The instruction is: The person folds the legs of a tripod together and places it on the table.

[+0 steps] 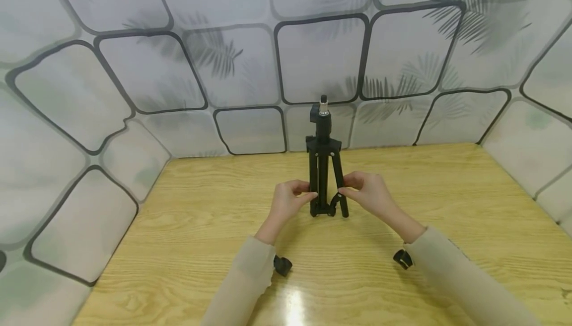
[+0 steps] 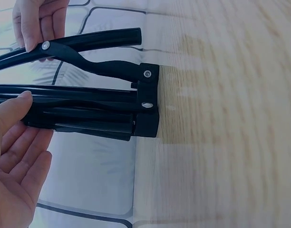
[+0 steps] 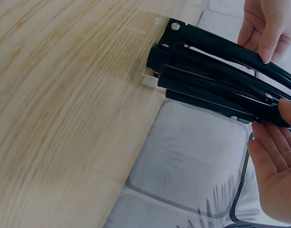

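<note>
A black folding tripod stand (image 1: 323, 167) with a silver tip stands upright toward the back of the wooden table. My left hand (image 1: 284, 201) pinches its left leg between thumb and fingers. On the other side, my right hand (image 1: 370, 194) grips the right leg (image 2: 107, 39) partway down. That leg is swung out a little from the centre column, and its brace (image 2: 98, 65) bends up from the bottom bracket (image 2: 148, 99). In the right wrist view, the remaining legs (image 3: 221, 61) lie close together. The rear of the stand is partly hidden.
The wooden table (image 1: 201, 246) extends around the stand, with a patterned grey-white backdrop (image 1: 250, 129) close behind and at both sides. Small black pieces show beside the left sleeve (image 1: 250, 271) and the right sleeve (image 1: 447, 261).
</note>
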The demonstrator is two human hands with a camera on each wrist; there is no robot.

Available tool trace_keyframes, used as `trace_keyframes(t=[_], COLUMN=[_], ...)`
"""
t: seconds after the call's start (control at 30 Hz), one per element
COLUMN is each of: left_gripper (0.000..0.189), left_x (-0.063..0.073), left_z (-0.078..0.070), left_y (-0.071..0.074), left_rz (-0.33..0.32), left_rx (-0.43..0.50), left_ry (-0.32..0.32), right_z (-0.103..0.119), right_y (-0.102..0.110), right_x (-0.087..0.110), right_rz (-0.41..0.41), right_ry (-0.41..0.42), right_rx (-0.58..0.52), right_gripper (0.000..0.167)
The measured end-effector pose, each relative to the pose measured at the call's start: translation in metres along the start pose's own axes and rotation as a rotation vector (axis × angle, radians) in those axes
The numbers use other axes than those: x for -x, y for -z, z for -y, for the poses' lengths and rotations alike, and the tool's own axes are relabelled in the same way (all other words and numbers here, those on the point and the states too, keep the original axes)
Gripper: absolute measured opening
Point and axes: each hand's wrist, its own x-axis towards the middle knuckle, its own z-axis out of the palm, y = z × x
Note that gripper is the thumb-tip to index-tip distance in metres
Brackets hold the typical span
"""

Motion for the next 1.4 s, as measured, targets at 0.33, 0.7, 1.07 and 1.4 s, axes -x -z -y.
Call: trace_keyframes(t=[0.33,0.7,1.07,1.4], left_gripper=[0.024,0.023,0.022,0.022], left_x=[-0.001,-0.001,-0.001,-0.001], left_z=[0.001,0.001,-0.002,-0.001], left_y=[0.0,0.0,0.0,-0.002], left_rz=[-0.01,-0.011,-0.018,-0.026], left_rx=[-0.005,0.007,0.005,0.006], left_ry=[-0.02,-0.031,-0.02,-0.036], right_z=[0.0,0.0,0.0,0.002], right_y=[-0.004,-0.009,-0.012,-0.014], right_x=[-0.003,-0.008,-0.011,-0.012], right_rz=[-0.016,-0.044,-0.047,-0.055], right_ry=[0.001,0.022,0.022,0.03], right_rx=[-0.001,0.002,-0.019,-0.042], right_gripper=[0.019,0.017,0.018,0.02])
